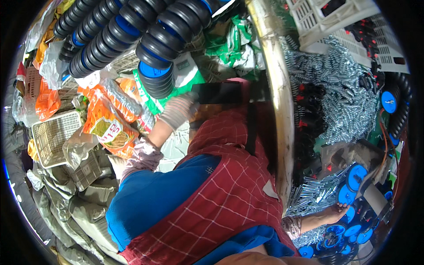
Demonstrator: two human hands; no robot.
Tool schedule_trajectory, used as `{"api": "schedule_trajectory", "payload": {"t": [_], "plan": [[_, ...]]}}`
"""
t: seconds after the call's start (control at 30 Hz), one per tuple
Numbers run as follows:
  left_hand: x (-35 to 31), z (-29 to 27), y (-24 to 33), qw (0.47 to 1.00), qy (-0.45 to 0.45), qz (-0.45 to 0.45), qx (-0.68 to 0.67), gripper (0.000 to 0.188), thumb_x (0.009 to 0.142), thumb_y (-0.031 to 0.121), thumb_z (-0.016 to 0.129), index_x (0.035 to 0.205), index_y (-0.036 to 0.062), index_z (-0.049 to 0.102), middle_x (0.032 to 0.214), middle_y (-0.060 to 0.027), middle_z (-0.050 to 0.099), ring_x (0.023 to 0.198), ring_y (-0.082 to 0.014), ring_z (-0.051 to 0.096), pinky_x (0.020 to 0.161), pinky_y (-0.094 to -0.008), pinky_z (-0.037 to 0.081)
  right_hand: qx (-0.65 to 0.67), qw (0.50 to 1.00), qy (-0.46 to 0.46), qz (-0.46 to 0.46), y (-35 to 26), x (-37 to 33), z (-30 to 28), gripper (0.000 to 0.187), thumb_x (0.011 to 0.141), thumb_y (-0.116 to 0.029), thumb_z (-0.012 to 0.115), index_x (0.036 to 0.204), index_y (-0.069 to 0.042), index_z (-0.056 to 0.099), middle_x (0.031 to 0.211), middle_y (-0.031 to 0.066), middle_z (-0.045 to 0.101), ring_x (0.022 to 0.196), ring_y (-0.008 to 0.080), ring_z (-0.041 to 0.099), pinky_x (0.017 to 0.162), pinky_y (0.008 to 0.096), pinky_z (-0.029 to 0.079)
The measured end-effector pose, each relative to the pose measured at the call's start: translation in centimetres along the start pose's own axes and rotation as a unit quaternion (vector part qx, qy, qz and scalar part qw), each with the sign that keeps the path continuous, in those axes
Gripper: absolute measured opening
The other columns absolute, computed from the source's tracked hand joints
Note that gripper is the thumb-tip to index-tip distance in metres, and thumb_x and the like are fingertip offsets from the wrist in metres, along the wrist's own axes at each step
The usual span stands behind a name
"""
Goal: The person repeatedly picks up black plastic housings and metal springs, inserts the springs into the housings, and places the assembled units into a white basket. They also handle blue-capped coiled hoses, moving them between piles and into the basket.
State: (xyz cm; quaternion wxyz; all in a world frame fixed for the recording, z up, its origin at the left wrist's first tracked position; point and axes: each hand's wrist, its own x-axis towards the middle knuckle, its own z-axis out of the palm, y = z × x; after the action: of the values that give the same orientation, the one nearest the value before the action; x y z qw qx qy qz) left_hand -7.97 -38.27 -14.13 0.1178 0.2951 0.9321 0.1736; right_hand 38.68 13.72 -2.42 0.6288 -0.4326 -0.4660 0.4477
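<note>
My left hand (179, 109), in a pale striped glove, is at the left end of a dark flat bar-like piece (216, 93) beyond my lap. Its fingers are blurred, so their grip cannot be made out. Stretched out to the right, my bare right hand (334, 213) has its fingers curled at the edge of a blue wheel (347, 194) with a dark rim. More blue wheels (334, 235) lie loose around that hand. Beside them is a heap of long silvery bolts (316, 194).
Long stacks of black-rimmed wheels (119, 33) stand far left. A worn table edge (279, 97) separates my lap from piles of silvery screws (342, 92) and black parts with red bits (304, 119). White crates (327, 22), an orange bag (108, 121) and a cream basket (57, 132) are around.
</note>
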Motion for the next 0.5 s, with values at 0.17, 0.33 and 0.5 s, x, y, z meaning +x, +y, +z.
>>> {"api": "schedule_trajectory", "payload": {"t": [0.17, 0.33, 0.5], "plan": [[1.0, -3.5, -5.6, 0.914, 0.392, -0.054, 0.083, 0.035, 0.084, 0.014, 0.071, 0.116, 0.007, 0.06, 0.113, -0.0195, 0.063, 0.1, -0.0386, 0.062, 0.087, -0.0486, 0.05, -0.018, 0.999, 0.039, 0.02, -0.6, -1.5, 3.4, 0.033, 0.098, -0.014, 0.058, 0.123, 0.009, 0.058, 0.091, 0.0065, 0.056, 0.079, 0.0175, 0.052, 0.074, 0.0306, 0.044], [4.0, -7.5, -10.0, 0.887, 0.368, 0.077, 0.267, 0.038, 0.083, 0.009, 0.064, 0.121, 0.011, 0.061, 0.121, -0.0149, 0.061, 0.112, -0.0347, 0.059, 0.097, -0.048, 0.048, 0.006, 1.0, -0.001, 0.018, -0.1, -0.9, 3.9, 0.027, 0.099, -0.013, 0.057, 0.118, 0.006, 0.061, 0.089, 0.0058, 0.061, 0.076, 0.016, 0.056, 0.073, 0.0305, 0.047], [7.2, -8.8, -12.5, 0.876, 0.376, 0.161, 0.256, 0.037, 0.075, 0.002, 0.063, 0.111, 0.0109, 0.065, 0.112, -0.0139, 0.064, 0.105, -0.0355, 0.062, 0.097, -0.0493, 0.05, 0.018, 0.999, 0.026, 0.004, -0.1, -2.7, 2.7, 0.028, 0.099, -0.012, 0.058, 0.117, 0.009, 0.062, 0.09, 0.0075, 0.062, 0.082, 0.0165, 0.058, 0.074, 0.0292, 0.047]]}}
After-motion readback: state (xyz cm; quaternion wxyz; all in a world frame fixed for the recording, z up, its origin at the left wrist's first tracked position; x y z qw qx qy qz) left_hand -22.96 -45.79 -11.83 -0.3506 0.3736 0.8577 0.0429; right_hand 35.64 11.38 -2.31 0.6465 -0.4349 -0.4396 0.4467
